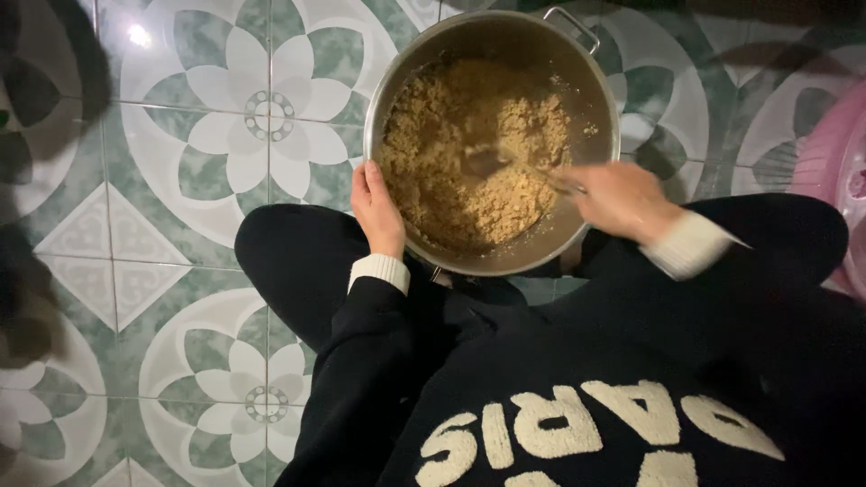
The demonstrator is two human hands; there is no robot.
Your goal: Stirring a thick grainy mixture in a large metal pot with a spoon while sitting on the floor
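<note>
1. Currently, right hand [622,200]: fingers curled tight around the handle of a metal spoon [505,164]; the spoon's bowl reaches out from the fingertips into the crumbly tan mixture [469,153]. The spoon is blurred, so the exact finger placement on the handle cannot be read.
2. Left hand [376,209]: fingers pressed together and laid flat against the outer wall of the steel pot [591,108], thumb at the rim. It grips nothing; it only braces.
3. Pot position: on the tiled floor [180,180], between the two hands and just beyond the person's crossed knees. Mixture lies heaped toward the left-hand side, with a bare wet patch just past the right fingertips.
4. Risk, as judged: a hard push of the spoon against the wall could slide or tip the pot on the glossy tile, since only one flat palm steadies it. Crumbs could also go over the rim near the left thumb, where the heap stands highest.
5. Surroundings: a pink plastic basin [843,171] sits well out past the right wrist, partly cut off by the frame edge. The white cuff [690,243] behind the right knuckles hangs close to the rim and could catch the mixture. Nothing stands between the hands and the pot.
</note>
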